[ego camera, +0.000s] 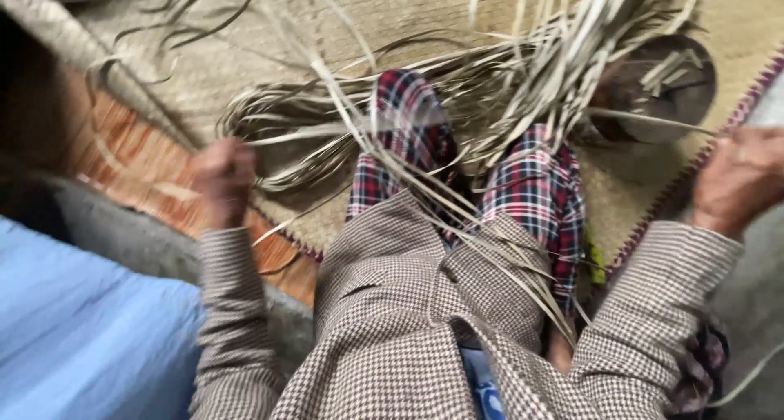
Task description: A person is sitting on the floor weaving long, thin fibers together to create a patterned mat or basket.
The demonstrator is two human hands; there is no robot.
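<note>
**Both hands pulling dried leaf strips over a woven mat**

The person's left hand [222,179] is clenched into a fist around the ends of pale dried leaf strips [457,102], out by the left edge of the woven straw mat [269,53]. The right hand [739,179] is raised near the mat's right edge, fingers curled; it is blurred, so I cannot tell whether it grips any strip. The strips fan out in a loose bundle across the middle of the mat and trail back over the plaid trousers [535,191] and the houndstooth jacket [408,306]. A dark round bowl [682,93] sits near the mat's upper right corner, a few strips lying across it. A blue cloth [82,330] lies at lower left, off the mat.
</note>
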